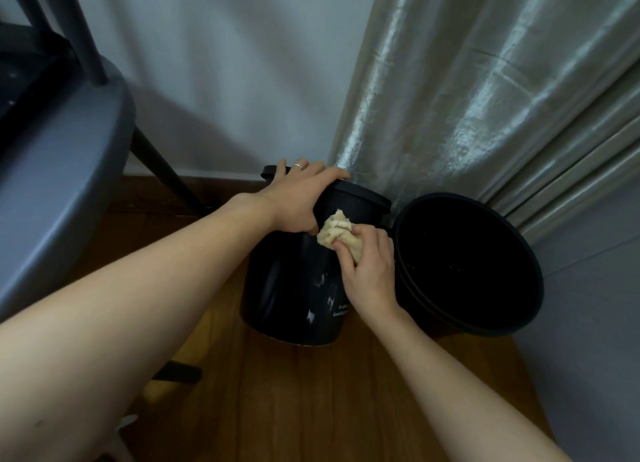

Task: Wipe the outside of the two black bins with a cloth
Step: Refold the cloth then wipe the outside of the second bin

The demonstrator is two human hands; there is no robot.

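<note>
While the left hand [300, 198] grips the lidded bin's [294, 288] rim on the wooden floor [311, 392], the right hand [369, 271] pinches a cloth [337, 234] against its upper side. Wiping downward seems next; the open bin [467, 264] alongside waits.

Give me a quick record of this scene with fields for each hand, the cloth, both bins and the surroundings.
left hand: grips the lidded bin's top edge
right hand: presses a bunched cloth on the bin's side
cloth: beige, crumpled
lidded bin: black, upright, pale smears
open bin: black, no lid, beside it
floor: wood
curtain: shiny, behind bins
</note>
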